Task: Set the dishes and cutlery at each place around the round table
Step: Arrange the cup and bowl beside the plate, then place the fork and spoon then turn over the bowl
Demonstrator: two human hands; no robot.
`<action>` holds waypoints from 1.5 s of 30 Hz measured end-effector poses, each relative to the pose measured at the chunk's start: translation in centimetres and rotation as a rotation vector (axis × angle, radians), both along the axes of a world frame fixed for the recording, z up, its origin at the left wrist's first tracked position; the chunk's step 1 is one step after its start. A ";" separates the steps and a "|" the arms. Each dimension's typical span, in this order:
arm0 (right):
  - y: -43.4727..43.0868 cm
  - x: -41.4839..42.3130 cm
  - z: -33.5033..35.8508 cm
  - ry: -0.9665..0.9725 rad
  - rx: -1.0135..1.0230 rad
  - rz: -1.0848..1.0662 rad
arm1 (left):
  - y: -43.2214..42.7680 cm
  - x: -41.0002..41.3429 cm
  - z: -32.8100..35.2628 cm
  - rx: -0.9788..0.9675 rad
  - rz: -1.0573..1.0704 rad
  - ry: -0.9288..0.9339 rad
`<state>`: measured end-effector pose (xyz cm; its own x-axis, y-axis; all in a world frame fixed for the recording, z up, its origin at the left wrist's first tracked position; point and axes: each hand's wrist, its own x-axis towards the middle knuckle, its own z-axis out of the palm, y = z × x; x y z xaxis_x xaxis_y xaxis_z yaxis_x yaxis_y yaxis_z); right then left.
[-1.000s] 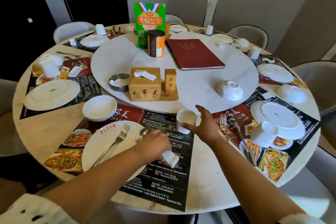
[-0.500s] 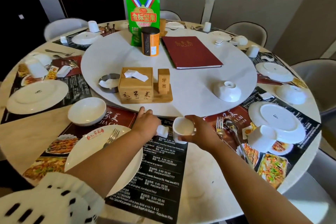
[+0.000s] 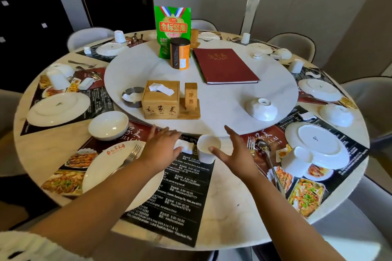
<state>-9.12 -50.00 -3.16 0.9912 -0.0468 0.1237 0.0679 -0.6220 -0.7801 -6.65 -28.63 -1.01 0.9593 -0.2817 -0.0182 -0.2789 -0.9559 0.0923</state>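
At the near place on the round table (image 3: 233,207), your two hands flank a small white cup (image 3: 209,148) and a little white rest (image 3: 185,147) at the top edge of the black placemat (image 3: 186,193), just short of the turntable (image 3: 222,99). Your left hand (image 3: 162,148) lies flat with fingers stretched forward, its thumb side touching the rest and grasping nothing. Your right hand (image 3: 236,152) is spread wide and released, its thumb at the cup's rim; whether it touches cannot be told.

The step in hand looks like the finishing of this place. The cup stands upright, mouth to the ceiling, just beside the rest, whose long axis runs left to right along the table's edge. The fork (image 3: 132,154) lies on the dinner plate (image 3: 106,176), its long axis on a diagonal, tines pointing up and right toward the turntable, its handle hidden under your forearm. A white bowl (image 3: 108,125) sits mouth up, above the plate.

The next move probably calls for lifting both hands clear without nudging the cup. The fork may need moving off the plate. After that comes the place to your right, where the neighbouring plate (image 3: 318,144), tipped cup (image 3: 296,160) and far bowl (image 3: 336,115) sit bottom up and appear to need turning.
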 end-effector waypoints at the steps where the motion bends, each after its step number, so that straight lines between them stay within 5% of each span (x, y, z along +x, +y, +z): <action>1: -0.2 -0.9 0.4 -0.031 0.021 -0.020 | 0.0 -1.1 0.7 -0.032 -0.003 -0.011; 7: -1.3 -6.5 2.2 -0.114 -0.063 -0.046 | -1.6 -6.9 3.8 -0.166 -0.112 -0.025; 21: -7.0 -17.5 -1.3 0.190 -0.146 -0.184 | -7.4 -16.2 2.5 -0.263 -0.221 0.231; 31: -15.5 -5.7 0.0 0.266 -0.311 -0.096 | -20.2 -6.3 -1.6 -0.570 0.310 0.352; 36: -14.4 -1.0 -1.5 0.417 -0.478 0.032 | -23.6 -3.1 -3.7 -0.460 0.485 0.358; 45: -14.7 1.0 -2.9 0.445 -0.409 0.037 | -24.8 -0.7 -5.5 -0.442 0.561 0.343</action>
